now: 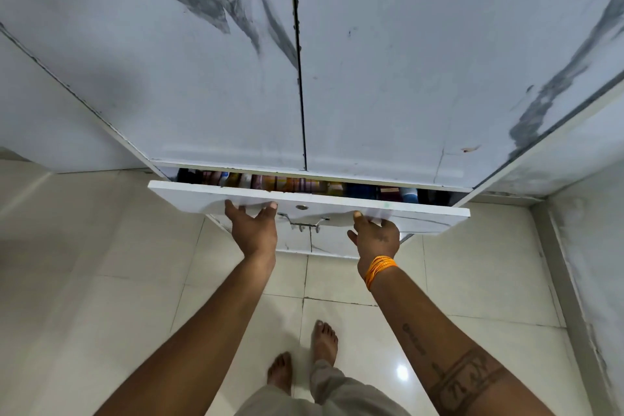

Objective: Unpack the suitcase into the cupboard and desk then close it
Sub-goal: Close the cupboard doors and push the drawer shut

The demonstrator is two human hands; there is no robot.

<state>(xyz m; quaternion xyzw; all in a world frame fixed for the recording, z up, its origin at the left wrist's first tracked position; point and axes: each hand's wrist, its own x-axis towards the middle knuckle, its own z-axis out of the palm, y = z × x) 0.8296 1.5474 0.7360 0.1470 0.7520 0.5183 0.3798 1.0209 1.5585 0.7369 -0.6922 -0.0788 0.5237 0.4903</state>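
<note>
Two hands meet the drawer front (422, 213) of the cupboard (209, 78): the left hand (253, 230) lies open and flat against it, gripping nothing, while the right hand (376, 238) hooks its fingertips (358, 214) over the top edge. Spacing them either side of the handle (304, 222) probably keeps the drawer square. Folded clothes (290, 184) fill the drawer, which stands slightly open; the suitcase is not in view.
</note>
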